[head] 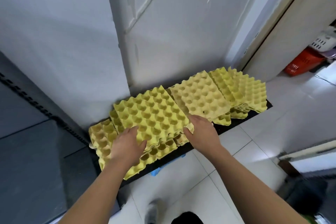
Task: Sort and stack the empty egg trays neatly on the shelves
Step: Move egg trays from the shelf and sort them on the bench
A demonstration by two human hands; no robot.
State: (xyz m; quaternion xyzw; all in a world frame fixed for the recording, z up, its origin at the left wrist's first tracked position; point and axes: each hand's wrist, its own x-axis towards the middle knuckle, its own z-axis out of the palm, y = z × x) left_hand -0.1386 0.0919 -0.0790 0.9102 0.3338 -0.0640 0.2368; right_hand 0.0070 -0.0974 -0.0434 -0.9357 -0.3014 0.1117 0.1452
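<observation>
On the low black shelf by the white wall, your left hand and right hand clamp their grip on the top yellow egg tray at its near corners; a paler tray lies just right.

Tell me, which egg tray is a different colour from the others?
The pale beige tray topping the pile just beyond the right hand; the yellow-green trays around it are all brighter.

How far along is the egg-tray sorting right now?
Looks early to midway. The right stack sits gathered on the black shelf, though fanned. In hand: left hand and right hand hold the middle tray by its near edges. Left to do: the pale tray lies tilted across piles, and the left pile is askew.
</observation>
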